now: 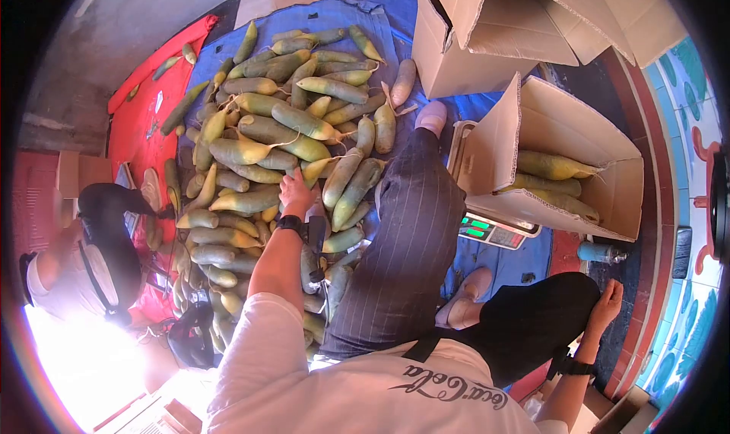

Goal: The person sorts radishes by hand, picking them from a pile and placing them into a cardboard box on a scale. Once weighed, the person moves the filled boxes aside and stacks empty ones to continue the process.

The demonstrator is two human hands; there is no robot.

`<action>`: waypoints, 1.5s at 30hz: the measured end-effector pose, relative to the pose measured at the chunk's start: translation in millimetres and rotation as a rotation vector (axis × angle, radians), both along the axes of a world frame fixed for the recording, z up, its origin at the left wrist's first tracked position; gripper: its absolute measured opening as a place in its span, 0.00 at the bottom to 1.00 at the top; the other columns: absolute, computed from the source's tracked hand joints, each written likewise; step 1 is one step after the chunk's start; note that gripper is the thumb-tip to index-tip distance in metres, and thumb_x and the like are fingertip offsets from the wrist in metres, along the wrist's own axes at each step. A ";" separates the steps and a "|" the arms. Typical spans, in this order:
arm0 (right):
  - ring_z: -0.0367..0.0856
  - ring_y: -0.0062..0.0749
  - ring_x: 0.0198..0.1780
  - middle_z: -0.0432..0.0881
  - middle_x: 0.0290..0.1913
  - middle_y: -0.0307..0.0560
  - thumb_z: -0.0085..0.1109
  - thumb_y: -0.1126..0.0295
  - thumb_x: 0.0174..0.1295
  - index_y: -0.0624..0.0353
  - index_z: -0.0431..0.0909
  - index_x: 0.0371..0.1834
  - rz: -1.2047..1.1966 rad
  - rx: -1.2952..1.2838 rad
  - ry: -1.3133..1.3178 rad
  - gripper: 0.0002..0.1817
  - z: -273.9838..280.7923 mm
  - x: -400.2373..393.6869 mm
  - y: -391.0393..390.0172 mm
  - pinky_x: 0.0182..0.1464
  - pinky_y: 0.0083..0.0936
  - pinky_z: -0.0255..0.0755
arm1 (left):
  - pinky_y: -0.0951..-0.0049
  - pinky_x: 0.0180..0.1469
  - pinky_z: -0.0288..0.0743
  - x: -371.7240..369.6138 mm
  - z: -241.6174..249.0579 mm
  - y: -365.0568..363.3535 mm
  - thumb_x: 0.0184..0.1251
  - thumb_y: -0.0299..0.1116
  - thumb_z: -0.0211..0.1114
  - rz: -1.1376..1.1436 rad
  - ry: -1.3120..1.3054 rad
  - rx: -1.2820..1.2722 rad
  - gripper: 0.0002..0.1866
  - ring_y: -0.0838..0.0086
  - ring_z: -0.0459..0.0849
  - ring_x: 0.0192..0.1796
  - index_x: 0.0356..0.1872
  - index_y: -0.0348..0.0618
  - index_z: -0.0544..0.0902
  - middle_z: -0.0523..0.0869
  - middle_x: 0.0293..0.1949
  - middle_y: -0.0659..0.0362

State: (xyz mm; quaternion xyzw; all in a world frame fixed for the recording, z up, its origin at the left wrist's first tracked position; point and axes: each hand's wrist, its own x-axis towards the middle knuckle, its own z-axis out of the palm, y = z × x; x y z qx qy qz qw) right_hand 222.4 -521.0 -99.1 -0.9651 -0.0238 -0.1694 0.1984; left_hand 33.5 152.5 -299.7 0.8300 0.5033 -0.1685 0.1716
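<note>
Green radishes point(296, 126) lie in a large pile on a blue sheet. My left hand point(296, 193) reaches into the pile, its fingers against a radish point(313, 171); how firmly they close on it is hard to see. At the right, my right hand point(607, 303) rests by my knee, its fingers bent, and whether it holds anything is not clear. An open cardboard box point(585, 122) with several radishes point(555, 165) inside stands on a scale point(494, 232) with a lit green display.
Another open cardboard box point(471, 61) stands at the top right. A blue canister point(601, 252) lies beside the scale. A second person point(99, 259) sits at the left, near a red sheet point(141, 130). A tiled wall point(696, 282) borders the right side.
</note>
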 end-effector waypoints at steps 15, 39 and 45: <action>0.71 0.33 0.28 0.73 0.27 0.50 0.49 0.66 0.68 0.64 0.72 0.33 0.018 -0.028 -0.025 0.12 5.9 -0.3 22.0 0.35 0.28 0.68 | 0.60 0.53 0.71 -13.3 11.6 -14.1 0.49 0.42 0.72 -0.261 0.073 0.291 0.28 0.61 0.76 0.53 0.50 0.54 0.68 0.74 0.48 0.54; 0.74 0.33 0.30 0.76 0.29 0.49 0.50 0.70 0.66 0.64 0.74 0.34 0.116 0.103 0.013 0.08 9.1 -12.1 34.7 0.35 0.29 0.69 | 0.60 0.55 0.70 -81.3 105.1 -79.3 0.45 0.41 0.73 -0.084 -0.619 -0.189 0.36 0.51 0.78 0.52 0.57 0.44 0.70 0.81 0.47 0.47; 0.72 0.25 0.32 0.75 0.31 0.44 0.53 0.75 0.63 0.64 0.76 0.37 0.332 0.404 0.058 0.04 61.7 -51.2 147.4 0.36 0.21 0.68 | 0.59 0.53 0.70 -58.5 226.3 -106.7 0.42 0.38 0.73 -0.241 -0.829 -0.014 0.33 0.52 0.77 0.50 0.53 0.40 0.73 0.79 0.45 0.47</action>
